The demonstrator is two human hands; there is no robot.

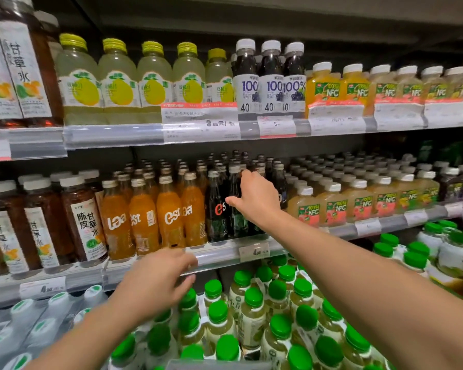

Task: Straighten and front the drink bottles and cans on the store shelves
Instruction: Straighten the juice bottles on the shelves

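Nearest the lens: green-capped tea bottles (pixel 251 316) packed on the bottom tier, both forearms reaching over them. Left hand (pixel 155 279) low, just in front of the middle shelf rail (pixel 219 256), fingers loosely spread and relaxed, holding nothing; whether the fingertips touch the rail, cannot tell. Right hand (pixel 257 198) up on the middle shelf, thumb out to the left and fingers wrapped round a dark bottle (pixel 237 209) in the front row, just right of the dark bottle with the red "e" label (pixel 217 209); fingertips hidden behind the bottle, so the grip reads as closed but only partly shown.

Step in hand, by the look of it: straightening the dark soda row. Held bottle sits at the shelf front, label side unclear behind the wrist. To its left, orange bottles (pixel 155 212) in a front row, logos turned at differing angles, one reading nearly backward. Brown herbal-tea bottles (pixel 86 222) further left, NFC juice bottles (pixel 332 209) to the right.

Next move likely calls for a twist of the held bottle until the label faces out, then a pull flush to the rail, without knocking the close-set neighbours. After that, probably the same for the skewed orange bottles, with the free left hand well placed to take them.
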